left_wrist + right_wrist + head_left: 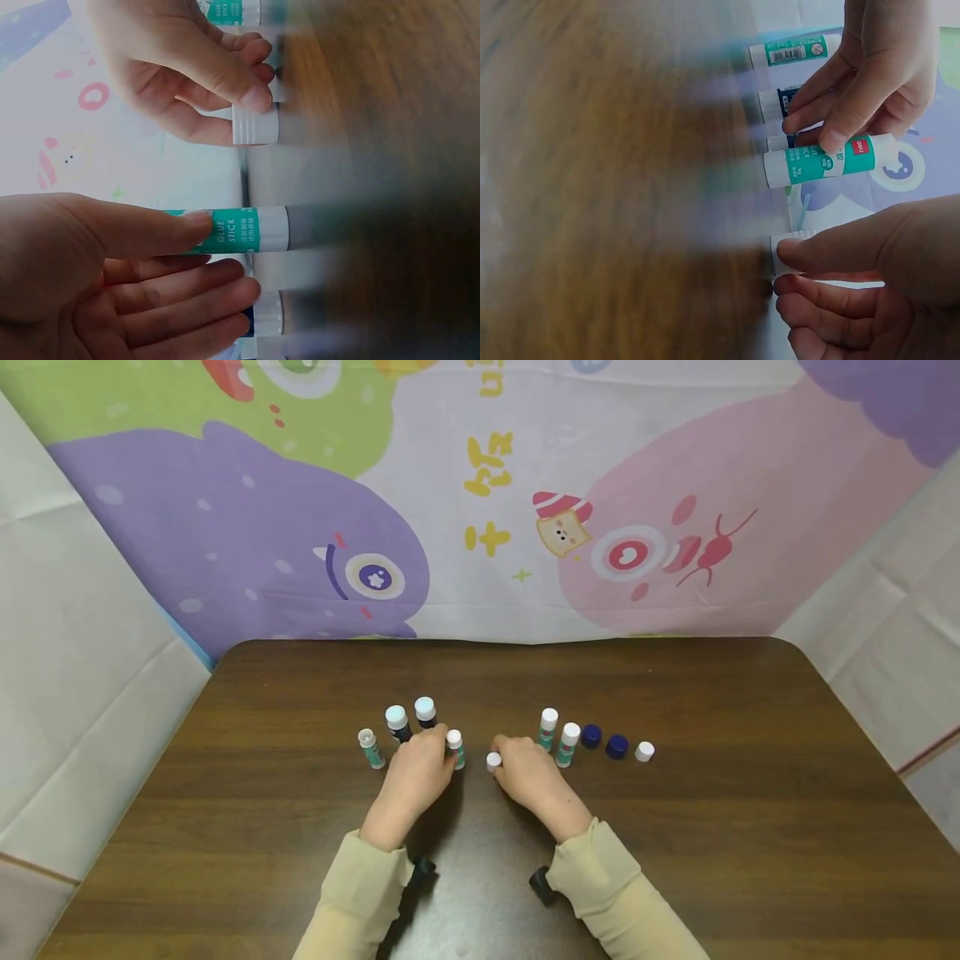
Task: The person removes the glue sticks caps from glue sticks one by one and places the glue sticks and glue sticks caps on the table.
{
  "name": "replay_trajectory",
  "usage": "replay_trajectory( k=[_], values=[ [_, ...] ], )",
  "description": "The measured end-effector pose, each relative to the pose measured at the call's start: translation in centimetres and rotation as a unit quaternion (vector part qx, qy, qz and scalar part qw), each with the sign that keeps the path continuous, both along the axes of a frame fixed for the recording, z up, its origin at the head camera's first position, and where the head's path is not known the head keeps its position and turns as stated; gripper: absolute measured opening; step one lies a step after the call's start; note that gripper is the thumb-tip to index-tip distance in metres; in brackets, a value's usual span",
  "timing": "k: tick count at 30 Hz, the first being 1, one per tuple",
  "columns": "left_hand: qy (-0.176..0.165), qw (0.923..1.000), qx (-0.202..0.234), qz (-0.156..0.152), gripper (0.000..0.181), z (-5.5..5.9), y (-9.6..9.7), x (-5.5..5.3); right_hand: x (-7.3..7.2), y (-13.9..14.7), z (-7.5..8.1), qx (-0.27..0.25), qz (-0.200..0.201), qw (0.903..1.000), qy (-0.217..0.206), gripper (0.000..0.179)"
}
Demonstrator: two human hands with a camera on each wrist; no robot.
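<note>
My left hand pinches a green-and-white glue stick between thumb and fingers. The stick stands upright, and its narrower white top shows without a cap in the right wrist view. My right hand holds a white ridged cap between thumb and fingers, low at the table and a short gap to the right of that stick. Beyond my left hand stand two dark blue glue sticks with pale tops, partly hidden by the hand. Left of them is another green glue stick, uncapped.
Two capped green glue sticks stand just right of my right hand. Farther right lie two dark blue caps and a loose white cap. The brown wooden table ends at a cartoon-printed cloth behind.
</note>
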State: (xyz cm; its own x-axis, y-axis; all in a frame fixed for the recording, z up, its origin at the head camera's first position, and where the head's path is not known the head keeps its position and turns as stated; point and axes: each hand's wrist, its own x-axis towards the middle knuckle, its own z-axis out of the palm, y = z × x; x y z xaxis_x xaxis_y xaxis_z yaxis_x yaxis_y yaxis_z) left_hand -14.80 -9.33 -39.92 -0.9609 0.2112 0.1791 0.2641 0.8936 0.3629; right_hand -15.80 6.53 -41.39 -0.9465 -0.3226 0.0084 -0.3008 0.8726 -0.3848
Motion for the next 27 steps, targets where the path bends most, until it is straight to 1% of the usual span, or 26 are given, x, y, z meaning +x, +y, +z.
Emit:
replay_trajectory(
  k=[4,6,8,10,12,16,19,22,25,27],
  values=[
    [0.000,1.0000,0.002,0.005,0.021,0.2,-0.1,0.2,0.2,0.0,0.1,0.005,-0.004,1.0000,-0.001,0.011],
    [0.002,1.0000,0.005,0.008,0.024,0.4,-0.1,0.4,0.3,0.1,0.2,0.003,-0.007,1.0000,-0.005,0.015],
    [0.003,0.9999,0.009,0.005,0.028,0.7,-0.1,0.6,0.6,0.2,0.4,0.002,-0.011,0.9999,0.003,0.021],
    [0.006,0.9999,0.013,0.002,0.031,0.9,0.0,0.7,0.8,0.4,0.8,-0.001,-0.016,0.9997,0.018,0.026],
    [0.009,0.9998,0.016,0.001,0.034,1.3,0.0,0.9,1.1,0.6,1.3,-0.006,-0.018,0.9988,0.045,0.029],
    [0.027,0.9995,0.014,0.004,0.036,1.9,0.2,1.2,1.7,1.2,2.5,-0.021,-0.024,0.9960,0.084,0.028],
    [0.051,0.9986,0.010,0.004,0.038,2.4,0.3,1.5,2.3,1.7,3.4,-0.033,-0.033,0.9922,0.115,0.028],
    [0.088,0.9961,0.003,-0.001,0.042,2.8,0.6,1.7,2.7,2.4,4.1,-0.049,-0.044,0.9847,0.161,0.029],
    [0.128,0.9917,0.003,-0.007,0.046,3.1,0.9,1.9,2.8,3.3,4.8,-0.065,-0.058,0.9760,0.200,0.032],
    [0.155,0.9878,0.004,-0.012,0.047,3.3,1.0,2.0,2.8,4.0,5.3,-0.068,-0.069,0.9722,0.213,0.034]
  ],
)
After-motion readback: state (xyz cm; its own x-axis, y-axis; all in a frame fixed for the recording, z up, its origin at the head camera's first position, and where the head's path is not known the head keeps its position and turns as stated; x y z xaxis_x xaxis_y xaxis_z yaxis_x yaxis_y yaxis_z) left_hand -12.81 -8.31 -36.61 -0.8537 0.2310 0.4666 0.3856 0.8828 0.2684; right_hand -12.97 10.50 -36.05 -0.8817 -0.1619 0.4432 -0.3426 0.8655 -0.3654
